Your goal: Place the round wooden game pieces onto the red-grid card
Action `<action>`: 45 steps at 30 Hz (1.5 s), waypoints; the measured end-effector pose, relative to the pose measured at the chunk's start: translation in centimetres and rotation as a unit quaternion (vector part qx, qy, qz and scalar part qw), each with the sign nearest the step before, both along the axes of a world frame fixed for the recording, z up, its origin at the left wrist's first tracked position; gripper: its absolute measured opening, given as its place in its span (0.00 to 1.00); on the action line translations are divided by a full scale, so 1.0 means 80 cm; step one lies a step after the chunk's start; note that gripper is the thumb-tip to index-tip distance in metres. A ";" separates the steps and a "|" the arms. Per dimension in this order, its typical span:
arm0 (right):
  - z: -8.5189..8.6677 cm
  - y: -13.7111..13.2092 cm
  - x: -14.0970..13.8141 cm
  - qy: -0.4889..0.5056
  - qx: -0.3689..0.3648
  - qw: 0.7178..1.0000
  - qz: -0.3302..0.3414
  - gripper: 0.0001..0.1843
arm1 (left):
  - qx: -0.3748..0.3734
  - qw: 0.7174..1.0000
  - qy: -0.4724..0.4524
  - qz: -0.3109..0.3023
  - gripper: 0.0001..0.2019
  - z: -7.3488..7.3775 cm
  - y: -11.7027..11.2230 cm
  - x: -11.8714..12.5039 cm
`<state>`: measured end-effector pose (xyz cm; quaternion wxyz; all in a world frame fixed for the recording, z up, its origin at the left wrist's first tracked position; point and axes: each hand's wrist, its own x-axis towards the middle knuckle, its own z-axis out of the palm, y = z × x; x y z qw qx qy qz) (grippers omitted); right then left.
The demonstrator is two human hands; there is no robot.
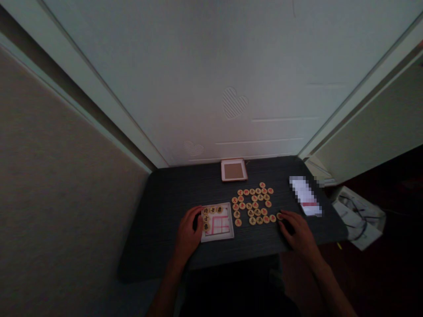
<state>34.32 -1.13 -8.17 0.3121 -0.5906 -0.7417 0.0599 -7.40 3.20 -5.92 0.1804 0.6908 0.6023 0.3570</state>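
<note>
Left hand [191, 229]: curled at the box's left edge, holding it, thumb by the rim.
Right hand [295, 226]: fingertips at the end piece [279, 216], thumb just beside; can't tell if pinched.
End piece: right end of the bottom row, on the table [158, 202].
Box [231, 222]: white, shallow, open; pink-red lines printed on the floor.
Box pieces [212, 210]: five, black characters; top row looks like 将, 士, 象, then 士, 象 down the left side.
Loose pieces [255, 205]: round, right of box, in uneven rows; single red or black characters, mostly too small to read.
Tray [233, 171]: table's back edge, brown panel inside.
Pixelated item [304, 193]: table's right side, whitish, red band; text unreadable.
Wall panel [234, 103]: striped heart relief, behind table.
</note>
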 end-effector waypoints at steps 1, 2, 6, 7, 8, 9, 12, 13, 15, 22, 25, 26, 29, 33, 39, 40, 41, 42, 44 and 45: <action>0.001 0.002 0.000 0.000 0.000 1.000 0.005 0.15 | -0.001 1.000 -0.001 0.001 0.15 0.001 0.000 0.000; 0.001 0.003 0.001 0.001 0.000 1.000 0.009 0.14 | -0.002 1.000 -0.001 0.001 0.15 0.001 0.000 0.000; 0.004 0.005 0.004 0.009 0.000 1.000 0.014 0.13 | -0.006 1.000 -0.005 -0.001 0.15 0.002 -0.001 0.001; 0.005 0.004 0.004 0.012 -0.001 1.000 0.013 0.13 | -0.007 1.000 -0.009 -0.001 0.15 0.001 -0.001 0.000; 0.006 0.003 0.004 0.015 -0.003 1.000 0.012 0.13 | -0.008 1.000 -0.014 -0.001 0.14 0.001 0.000 0.000; 0.008 0.001 0.003 0.019 -0.006 1.000 0.009 0.13 | -0.010 1.000 -0.021 -0.001 0.14 0.001 0.000 0.000; 0.016 -0.004 -0.004 0.037 -0.012 0.999 -0.001 0.13 | -0.009 0.999 -0.040 0.006 0.13 0.004 0.001 -0.002; 0.020 -0.006 -0.008 0.043 -0.013 0.999 -0.003 0.13 | -0.005 0.999 -0.043 0.012 0.13 0.007 0.001 -0.003; 0.029 -0.007 -0.019 0.055 -0.010 0.998 -0.002 0.13 | 0.008 0.999 -0.042 0.025 0.12 0.014 0.000 -0.003; 0.065 0.001 -0.083 0.098 0.007 0.994 0.045 0.13 | 0.010 0.996 -0.083 -0.018 0.10 0.054 -0.016 0.027; 0.078 0.006 -0.115 0.116 0.015 0.990 0.074 0.16 | -0.051 0.989 -0.126 -0.062 0.11 0.071 -0.026 0.050; 0.082 0.008 -0.125 0.124 0.025 0.989 0.081 0.16 | -0.081 0.984 -0.145 -0.069 0.11 0.076 -0.028 0.058; 0.093 0.011 -0.150 0.130 0.037 0.985 0.104 0.18 | -0.175 0.955 -0.220 -0.093 0.13 0.087 -0.035 0.077; 0.104 0.013 -0.172 0.134 0.044 0.980 0.144 0.19 | -0.267 0.898 -0.332 -0.111 0.17 0.092 -0.038 0.091; 0.104 0.013 -0.189 0.114 0.048 0.974 0.188 0.20 | -0.317 0.852 -0.402 -0.113 0.17 0.087 -0.036 0.101; 0.102 0.013 -0.190 0.113 0.049 0.974 0.191 0.20 | -0.314 0.852 -0.406 -0.107 0.16 0.086 -0.035 0.102; 0.101 0.013 -0.192 0.112 0.049 0.974 0.191 0.20 | -0.311 0.854 -0.405 -0.102 0.16 0.085 -0.034 0.104; 0.099 0.012 -0.193 0.112 0.049 0.974 0.192 0.21 | -0.308 0.857 -0.402 -0.097 0.15 0.084 -0.033 0.104; 0.098 0.011 -0.195 0.113 0.047 0.973 0.194 0.21 | -0.304 0.864 -0.392 -0.090 0.15 0.082 -0.031 0.106; 0.097 0.011 -0.195 0.113 0.047 0.973 0.195 0.22 | -0.304 0.866 -0.387 -0.086 0.15 0.082 -0.030 0.106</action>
